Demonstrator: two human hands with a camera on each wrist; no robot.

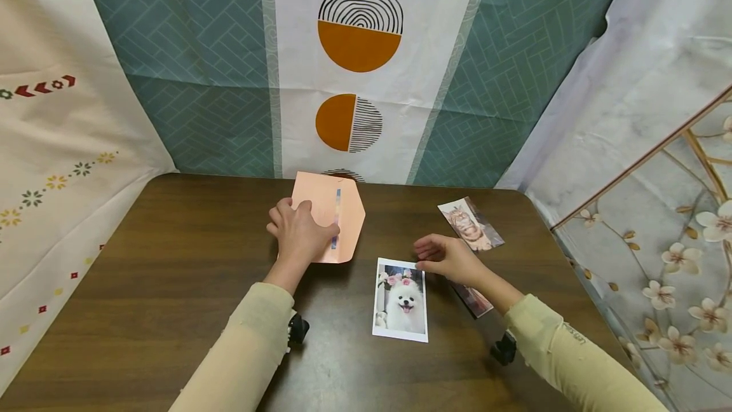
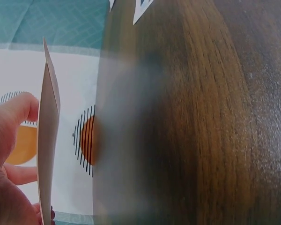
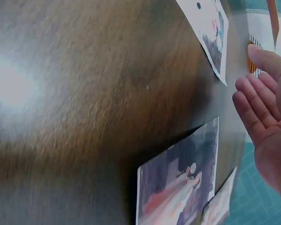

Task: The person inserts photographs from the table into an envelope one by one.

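Note:
A pink envelope (image 1: 320, 208) with a pointed flap stands lifted off the table at the back, seen edge-on in the left wrist view. My left hand (image 1: 298, 232) grips it, with the thumb on its near face and some fingertips curled around its edge. A photo of a white fluffy dog (image 1: 405, 304) wearing pink flowers lies on the table in front. My right hand (image 1: 452, 260) hovers by the dog photo's upper right corner. Its fingers are loosely extended, and nothing shows between them in the right wrist view.
A photo of an animal's face (image 1: 471, 227) lies at the back right. Another photo, of a figure in a long dress (image 3: 178, 187), lies beneath my right wrist. Patterned cloths (image 1: 372, 81) hang along the back and sides of the brown wooden table (image 1: 171, 285).

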